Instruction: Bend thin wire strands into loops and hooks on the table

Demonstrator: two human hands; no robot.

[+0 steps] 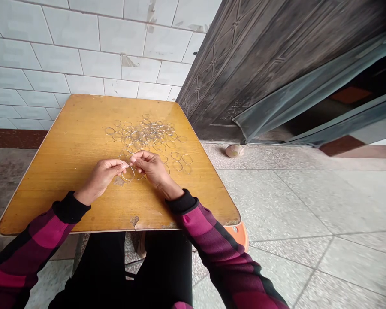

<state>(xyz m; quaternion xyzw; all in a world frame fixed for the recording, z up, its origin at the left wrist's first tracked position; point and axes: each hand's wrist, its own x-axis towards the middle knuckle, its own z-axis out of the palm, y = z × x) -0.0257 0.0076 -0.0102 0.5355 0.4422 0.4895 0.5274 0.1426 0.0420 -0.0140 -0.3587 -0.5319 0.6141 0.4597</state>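
My left hand (103, 175) pinches a thin wire ring (134, 175) between thumb and fingertips; the ring hangs below the fingers, above the table. Close beside it, my right hand (149, 166) is closed in a pinch at another thin wire ring (126, 150), which stands up between the two hands. Whether the two rings are linked I cannot tell. Beyond my hands lies a loose heap of many wire rings (151, 132), with several single rings (177, 165) spread to the right of my right hand.
The yellow wooden table (73, 133) has a chipped front edge. White wall tiles (83, 64) rise behind it. A dark carved door (218, 64) with a grey curtain (276, 107) stands at the right. A round object (234, 150) lies by the doorway; an orange stool (241, 235) shows under the table corner.
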